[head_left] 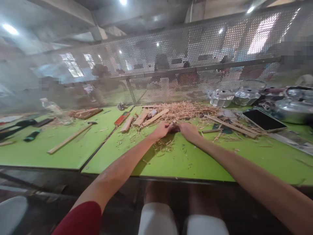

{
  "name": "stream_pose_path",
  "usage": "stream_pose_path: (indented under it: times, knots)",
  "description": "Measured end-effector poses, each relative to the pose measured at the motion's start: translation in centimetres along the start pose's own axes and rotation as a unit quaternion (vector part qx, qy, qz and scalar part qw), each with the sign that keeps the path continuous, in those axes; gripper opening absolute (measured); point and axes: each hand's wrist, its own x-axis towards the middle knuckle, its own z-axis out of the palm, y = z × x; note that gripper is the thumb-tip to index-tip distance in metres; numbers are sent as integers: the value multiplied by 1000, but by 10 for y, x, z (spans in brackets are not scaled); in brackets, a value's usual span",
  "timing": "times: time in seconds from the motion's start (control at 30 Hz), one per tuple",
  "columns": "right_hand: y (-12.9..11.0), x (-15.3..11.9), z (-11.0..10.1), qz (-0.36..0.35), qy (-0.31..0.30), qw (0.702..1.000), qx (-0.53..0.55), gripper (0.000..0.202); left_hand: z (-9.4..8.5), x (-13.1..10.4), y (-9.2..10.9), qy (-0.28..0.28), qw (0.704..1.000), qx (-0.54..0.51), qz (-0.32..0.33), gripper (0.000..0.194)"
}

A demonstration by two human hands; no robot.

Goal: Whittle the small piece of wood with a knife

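My left hand (161,130) and my right hand (187,131) meet over the green table (207,163), fingers curled inward. Between them is a small dark object (174,128), mostly covered by my fingers, and its kind cannot be made out. Thin wood shavings (164,147) lie on the tabletop just below my hands. Behind them spreads a larger heap of shavings (188,109). Several short wood pieces, among them a pale block (141,118), rest to the left of my left hand. A thin stick (211,130) lies right of my right hand.
A hammer (70,138), a clear bottle (57,111) and a red-orange block (121,118) are on the left. On the right are a tablet (264,119), a long wood strip (232,125) and several metal kettles (293,109). A perforated metal screen (146,75) stands along the back.
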Motion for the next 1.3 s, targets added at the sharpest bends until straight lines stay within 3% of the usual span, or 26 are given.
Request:
stream_pose_path:
  times: [0.27,0.7,0.93,1.3]
  knots:
    - [-6,-2,-9,4,-21,1000,-15,43,0,-2,1,-26,998,-49,-27,49]
    - [1,0,-1,24,14,999,30,45,-4,-6,7,-21,997,-52,-47,33]
    - [-2,-2,-6,10,-3,999,46,50,-5,-7,5,-20,996,-65,-50,32]
    - [-4,-3,-9,58,-3,998,-7,53,-6,-9,9,-21,997,-53,-53,21]
